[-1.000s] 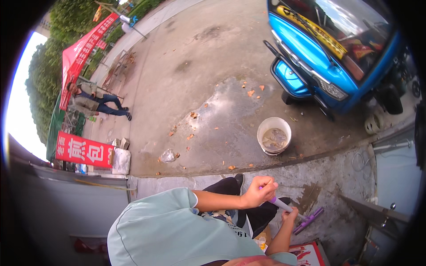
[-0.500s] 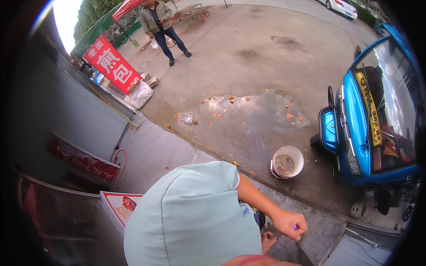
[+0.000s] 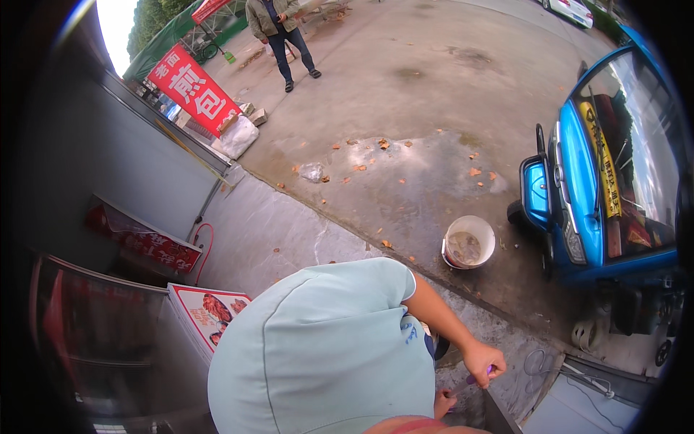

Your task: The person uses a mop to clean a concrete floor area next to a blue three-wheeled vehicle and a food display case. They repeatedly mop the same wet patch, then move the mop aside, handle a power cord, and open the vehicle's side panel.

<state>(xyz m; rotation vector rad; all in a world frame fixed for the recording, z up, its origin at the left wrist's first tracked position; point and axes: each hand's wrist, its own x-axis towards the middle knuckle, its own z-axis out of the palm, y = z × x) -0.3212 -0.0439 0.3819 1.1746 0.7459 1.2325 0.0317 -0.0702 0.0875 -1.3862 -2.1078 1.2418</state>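
From the pale green short sleeve of my shirt (image 3: 325,347), my left arm bends across to the right of the view. At its end, my left hand (image 3: 483,362) is closed round a purple-handled tool (image 3: 471,378). A slim greyish part of this tool runs down toward my right hand (image 3: 443,402), which shows only in part below it, next to my shirt. The right fingers look curled, but what they hold is mostly hidden. Just under the hands is the edge of a dark grey flat panel (image 3: 500,416), cut off by the lower rim.
A white bucket (image 3: 468,242) with murky contents stands on the wet ground ahead. Right of it is a blue vehicle (image 3: 578,195). At the lower right, cables (image 3: 589,380) lie on a pale surface. A picture board (image 3: 206,315) leans at left. A person (image 3: 282,36) stands far off near a red sign (image 3: 194,90).
The view has shifted, so the bucket and pavement sit higher. My left hand is slightly farther right, and more of the purple-handled tool shows between my hands.
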